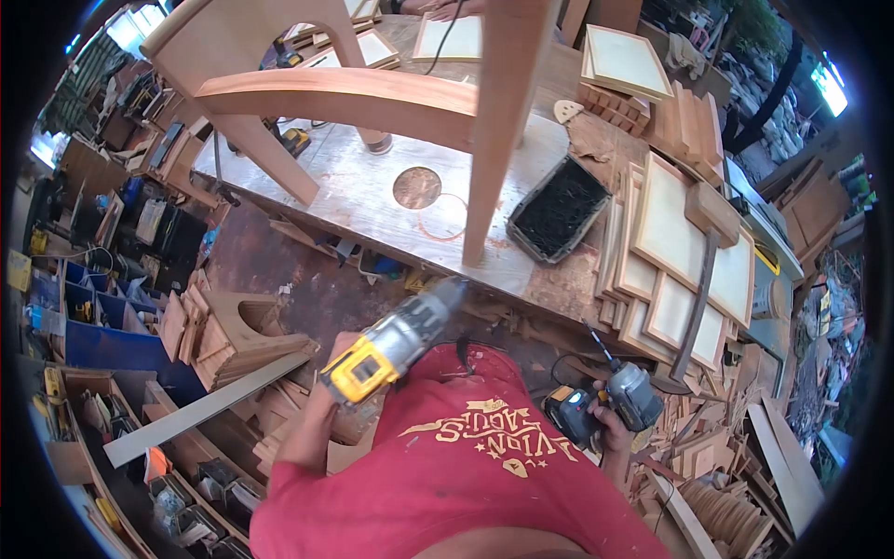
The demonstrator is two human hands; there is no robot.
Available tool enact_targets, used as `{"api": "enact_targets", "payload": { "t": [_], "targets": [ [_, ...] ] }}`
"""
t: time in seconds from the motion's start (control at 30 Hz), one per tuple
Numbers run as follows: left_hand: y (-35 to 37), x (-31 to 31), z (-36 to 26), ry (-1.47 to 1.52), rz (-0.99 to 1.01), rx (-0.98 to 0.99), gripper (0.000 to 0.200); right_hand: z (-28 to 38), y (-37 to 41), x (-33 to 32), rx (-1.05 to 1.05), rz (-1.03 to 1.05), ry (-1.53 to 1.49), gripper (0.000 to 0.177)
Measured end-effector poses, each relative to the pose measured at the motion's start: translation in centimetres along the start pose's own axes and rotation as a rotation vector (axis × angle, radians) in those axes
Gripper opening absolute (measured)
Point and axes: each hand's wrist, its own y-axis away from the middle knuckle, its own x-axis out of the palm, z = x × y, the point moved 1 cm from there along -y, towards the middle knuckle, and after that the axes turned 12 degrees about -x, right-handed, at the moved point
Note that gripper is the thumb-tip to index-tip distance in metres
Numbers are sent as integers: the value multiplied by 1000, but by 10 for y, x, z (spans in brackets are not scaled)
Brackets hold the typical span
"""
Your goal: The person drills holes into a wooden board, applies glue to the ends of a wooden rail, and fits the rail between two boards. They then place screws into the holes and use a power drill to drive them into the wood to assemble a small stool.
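A yellow and grey power drill (396, 345) is in my left hand (345, 349), in front of my shirt, its nose toward the table edge; the drill hides most of the fingers. Lower right, my right hand (612, 430) is wrapped round a dark cordless driver (633, 396) with a long bit pointing up and a lit spot near its base. Ahead of both hands, a wooden chair frame (345, 98) stands on the workbench (354, 196), one leg close to the front edge. A black tray of dark screws or similar pieces (559, 210) lies right of that leg.
Stacked framed panels (670, 224) and a wooden mallet (710, 224) lie at the right. Wood offcuts (717, 466) cover the lower right. At left are a blue compartment box (112, 345), curved wooden parts (233, 335) and a long slat (200, 405). Another person's hand (456, 7) shows at the top.
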Motion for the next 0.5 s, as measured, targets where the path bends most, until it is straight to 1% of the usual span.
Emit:
{"api": "enact_targets", "payload": {
  "t": [0.03, 0.07, 0.17, 0.2, 0.23, 0.27, 0.3, 0.33, 0.37, 0.4, 0.43, 0.47, 0.5],
  "targets": [
    [5, -12, 25, -4, -79, -24, 29, -5, -5, 5, 13, 14, 18, 54],
    [10, -21, 37, -19, -141, -27, 31, -7, -8, 12, 24, 25, 37, 53],
    [25, -29, -20, -132, -322, 146, 36, -6, -18, 49, 69, 112, 63, 51],
    [12, -39, -19, -219, -329, 145, 35, -19, -17, 49, 90, 109, 108, 50],
    [-2, -49, -21, -304, -334, 143, 33, -15, -14, 64, 109, 104, 118, 50],
    [-19, -55, -24, -114, -293, -9, 32, -10, -15, 84, 122, 99, 128, 50],
    [-41, -65, -22, -61, -269, 46, 29, -7, -17, 101, 131, 93, 138, 50],
    [-65, -73, -30, -10, -211, 11, 27, -9, -20, 112, 106, 173, 137, 48],
    [-89, -80, -43, 22, -163, 23, 25, -14, -21, 119, 84, 193, 167, 47],
    [-112, -84, -59, 9, -143, 100, 26, -19, -19, 124, 63, 210, 196, 46],
    [-135, -88, -73, -17, -133, 131, 27, -23, -16, 131, 42, 224, 221, 46],
    [-162, -94, -80, -49, -112, 209, 28, -22, -11, 143, -14, 222, 250, 40],
    [-181, -96, -94, -28, -101, 272, 29, -23, -7, 150, -66, 210, 289, 40]
  ]
}}
